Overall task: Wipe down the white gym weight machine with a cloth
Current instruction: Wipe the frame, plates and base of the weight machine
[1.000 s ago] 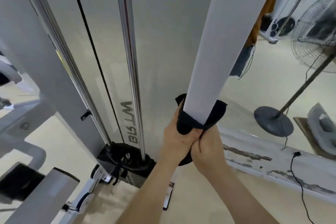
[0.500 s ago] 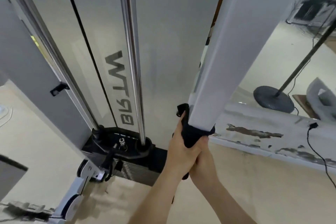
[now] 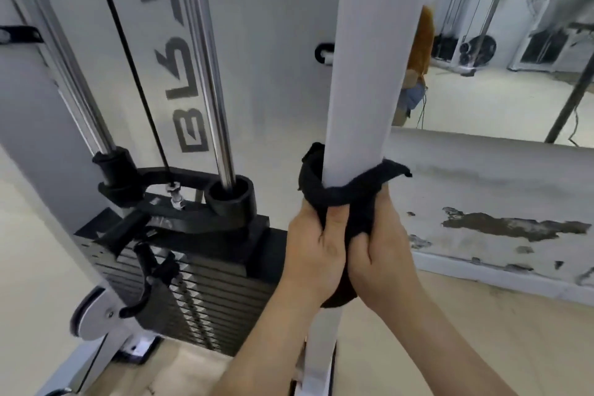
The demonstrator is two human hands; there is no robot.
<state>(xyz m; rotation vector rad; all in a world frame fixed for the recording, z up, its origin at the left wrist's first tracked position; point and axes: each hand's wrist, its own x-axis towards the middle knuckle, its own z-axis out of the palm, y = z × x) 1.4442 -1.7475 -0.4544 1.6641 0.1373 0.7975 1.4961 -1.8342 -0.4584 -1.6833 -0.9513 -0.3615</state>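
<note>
Your left hand (image 3: pixel 316 254) and right hand (image 3: pixel 382 255) both clench the black cloth (image 3: pixel 345 194), apparently looped around the white post (image 3: pixel 369 74), fingers curled tight.

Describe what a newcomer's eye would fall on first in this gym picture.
First, the black cloth looped around the white metal upright post at centre, its ends gripped just below by the left hand and the right hand. Left of the post, two shiny chrome guide rods run down into the black stacked weight plates. At right, a white wall base shows dark peeled patches.
</note>
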